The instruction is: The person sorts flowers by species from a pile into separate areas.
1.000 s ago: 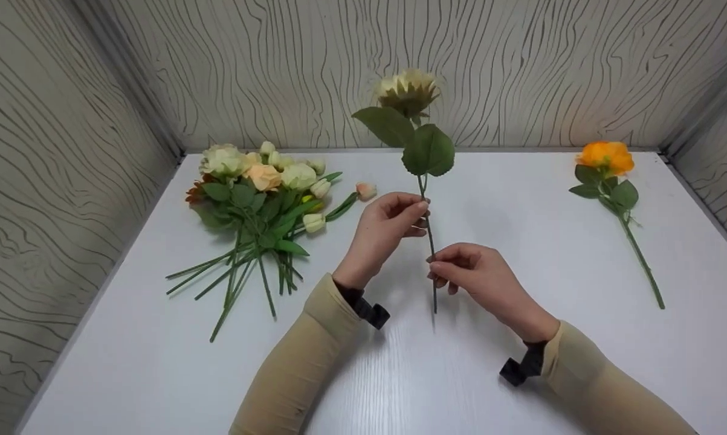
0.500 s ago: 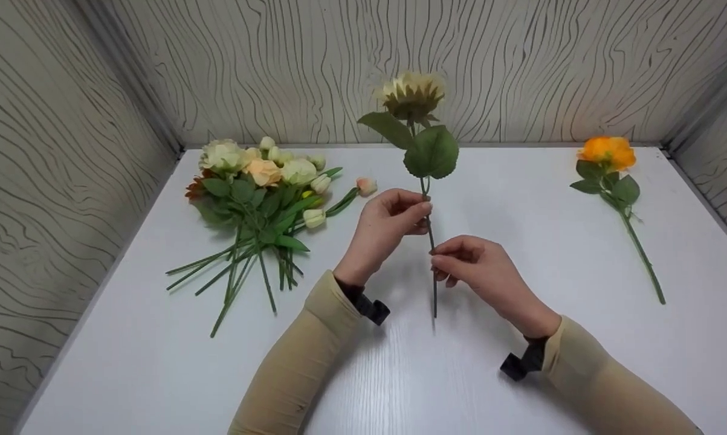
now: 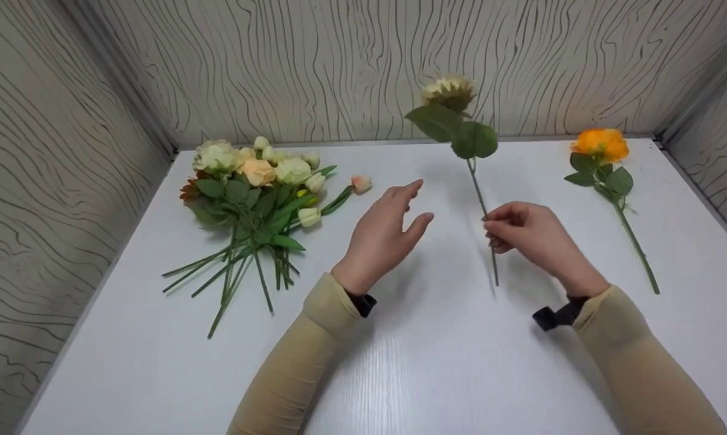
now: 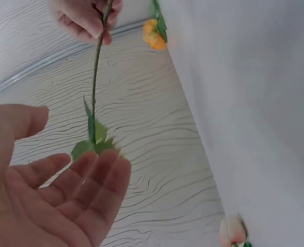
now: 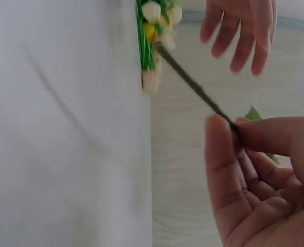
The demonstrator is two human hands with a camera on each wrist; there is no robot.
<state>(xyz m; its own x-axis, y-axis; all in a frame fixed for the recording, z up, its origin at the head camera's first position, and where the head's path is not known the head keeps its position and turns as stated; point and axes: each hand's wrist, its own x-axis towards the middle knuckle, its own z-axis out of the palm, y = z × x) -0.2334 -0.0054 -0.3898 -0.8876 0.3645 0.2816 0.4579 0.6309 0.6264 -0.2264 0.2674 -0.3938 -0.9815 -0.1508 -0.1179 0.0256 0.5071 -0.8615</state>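
Observation:
A cream flower (image 3: 449, 92) with broad green leaves stands nearly upright above the table, leaning a little to the left. My right hand (image 3: 535, 241) pinches its thin stem between thumb and forefinger, partway up from the cut end. In the right wrist view the stem (image 5: 193, 85) runs out past the fingertips. To the left of it, my left hand (image 3: 387, 235) is apart from the stem, its fingers extended and the thumb spread. The left wrist view shows the palm (image 4: 49, 206) holding nothing, with the flower beyond it.
A pile of cream, peach and white flowers (image 3: 257, 172) lies on the left of the white table (image 3: 363, 362), stems toward me. One pink tulip (image 3: 361, 183) sticks out of it. An orange flower (image 3: 602, 145) lies at the right. Patterned walls enclose the back and sides.
My left hand has let go of the cream flower's stem and its fingers have straightened. My right hand has carried the flower to the right and slightly away from me.

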